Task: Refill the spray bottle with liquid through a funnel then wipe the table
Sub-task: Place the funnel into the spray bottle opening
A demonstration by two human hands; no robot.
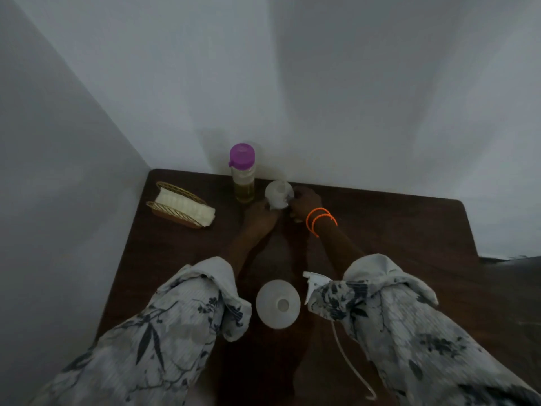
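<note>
A round translucent white spray bottle (277, 303) stands near me with its neck uncapped, seen from above. Its white trigger head (312, 283) lies beside it on the right, its thin tube trailing toward me. At the far edge of the dark table (395, 244) my left hand (259, 215) and my right hand (304, 204), which wears orange bands at the wrist, both hold a small white funnel-like piece (278, 195). Just left of it stands a clear bottle with a purple cap (242, 174), partly full of yellowish liquid.
A woven basket (178, 212) holding folded white cloth or tissue sits at the far left of the table. White walls close off the back and left sides. The table's right edge drops off near a dark floor.
</note>
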